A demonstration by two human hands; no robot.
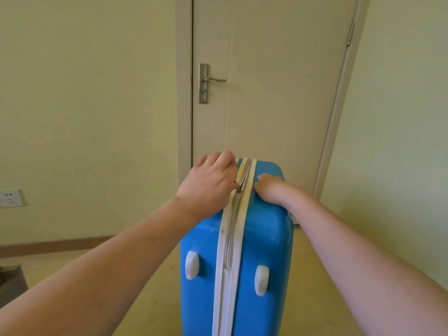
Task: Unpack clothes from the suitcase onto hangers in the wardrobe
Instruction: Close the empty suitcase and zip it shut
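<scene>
Closed door (266,81) behind upright blue suitcase (264,238) — left hand (211,180) pinching its zip pull (238,187), right hand (270,187) flat on top

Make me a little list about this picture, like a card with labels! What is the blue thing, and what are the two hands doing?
blue thing: suitcase, standing on the floor
zip: white zipper band along the middle edge, partly undone
left hand: pinches the zipper pull
right hand: rests on the suitcase's top, steadying it
behind: closed door with a metal handle
clothes: none visible yet
</scene>
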